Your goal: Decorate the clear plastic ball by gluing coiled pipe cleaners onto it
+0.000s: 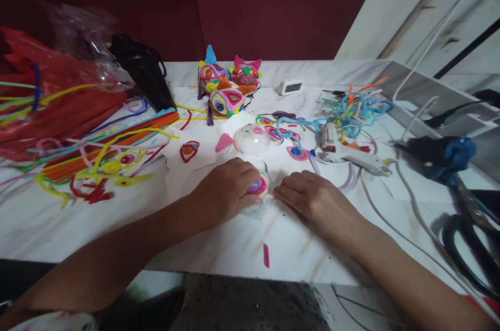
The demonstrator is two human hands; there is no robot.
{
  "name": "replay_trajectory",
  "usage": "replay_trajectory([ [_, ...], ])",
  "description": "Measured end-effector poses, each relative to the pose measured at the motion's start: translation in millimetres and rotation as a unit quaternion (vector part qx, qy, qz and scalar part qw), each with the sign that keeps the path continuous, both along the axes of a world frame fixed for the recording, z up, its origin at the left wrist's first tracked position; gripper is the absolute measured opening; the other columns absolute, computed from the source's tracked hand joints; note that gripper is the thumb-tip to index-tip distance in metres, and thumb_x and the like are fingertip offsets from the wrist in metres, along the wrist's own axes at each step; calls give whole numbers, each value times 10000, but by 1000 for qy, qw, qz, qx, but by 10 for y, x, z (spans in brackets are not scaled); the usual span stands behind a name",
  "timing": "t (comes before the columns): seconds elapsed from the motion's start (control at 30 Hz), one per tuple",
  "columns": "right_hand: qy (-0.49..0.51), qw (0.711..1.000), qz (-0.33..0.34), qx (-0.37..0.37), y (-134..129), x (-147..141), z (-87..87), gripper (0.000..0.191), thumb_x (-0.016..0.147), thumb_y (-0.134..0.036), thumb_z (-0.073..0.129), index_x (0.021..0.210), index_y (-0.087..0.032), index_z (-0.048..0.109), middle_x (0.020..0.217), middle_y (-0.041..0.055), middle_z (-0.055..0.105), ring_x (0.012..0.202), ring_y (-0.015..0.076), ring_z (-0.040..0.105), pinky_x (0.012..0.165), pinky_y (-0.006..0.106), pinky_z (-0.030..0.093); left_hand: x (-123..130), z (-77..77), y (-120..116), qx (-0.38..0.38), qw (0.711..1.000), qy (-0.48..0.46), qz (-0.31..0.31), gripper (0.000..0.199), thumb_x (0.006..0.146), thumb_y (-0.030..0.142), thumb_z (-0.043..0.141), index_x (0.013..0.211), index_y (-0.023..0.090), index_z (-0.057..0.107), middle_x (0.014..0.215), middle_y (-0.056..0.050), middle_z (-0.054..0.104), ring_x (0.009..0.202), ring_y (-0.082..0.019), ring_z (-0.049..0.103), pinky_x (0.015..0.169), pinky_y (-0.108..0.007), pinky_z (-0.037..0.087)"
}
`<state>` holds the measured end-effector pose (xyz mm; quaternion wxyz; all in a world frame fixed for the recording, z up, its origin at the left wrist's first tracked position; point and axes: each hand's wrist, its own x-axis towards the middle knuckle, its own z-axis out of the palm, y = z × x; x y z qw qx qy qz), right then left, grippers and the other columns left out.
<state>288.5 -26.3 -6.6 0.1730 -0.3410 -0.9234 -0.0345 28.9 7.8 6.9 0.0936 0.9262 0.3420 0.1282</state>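
Note:
My left hand (228, 190) is closed on a small pipe-cleaner coil (255, 185) with a purple middle, a pink ring and a pale outer edge. Just right of it, my right hand (308, 193) is pinched near the pale edge of that coil; what lies between its fingertips is too small to make out. Beyond both hands rests a clear plastic ball (253, 141) with a pink pipe-cleaner fin (225, 142) on its left side. A red-edged pipe-cleaner piece (189, 150) lies to the left. More coiled pieces (297, 152) lie right of the ball.
A hot glue gun (351, 155) with a cable lies at right. Scissors (469, 247) are at the right edge. Finished pipe-cleaner fish (228, 100) stand at the back beside a black bottle (144, 70). Loose pipe cleaners (113, 143) and a red bag (66, 117) are left.

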Motion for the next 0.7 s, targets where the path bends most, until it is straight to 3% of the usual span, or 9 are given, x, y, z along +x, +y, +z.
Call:
replay_trajectory([
  [0.1,2,1000,9,11,3,-9,-13,405,1159,-105,455,966,-229,789,789,55,734,737,249,668,728,384,495,15,1,3,-2,1000,2,1,72,1045,230,737,1110,200,735,1194,-76,828,1146,-280,752,995,-380,596],
  [0.23,77,997,-9,-27,-10,-28,-69,363,1138,-135,467,953,-226,766,780,63,748,703,245,660,707,376,500,38,2,8,3,1000,6,-6,66,1034,223,745,1093,194,741,1151,-75,831,1119,-285,758,971,-384,597],
  [0.47,197,973,-63,-104,-25,-70,-148,290,1139,-206,514,1014,-232,775,901,73,833,762,237,783,708,345,593,18,-20,-15,12,1000,-6,-12,146,1051,195,712,1192,208,747,1209,-74,816,1120,-275,738,977,-375,582],
  [0.7,248,950,-75,-174,-59,-43,-139,210,1121,-205,584,1067,-227,786,940,70,859,771,228,808,684,316,616,-26,-54,-18,95,993,38,-64,254,1132,239,622,1297,318,797,1266,-70,793,1057,-273,702,933,-388,568],
])
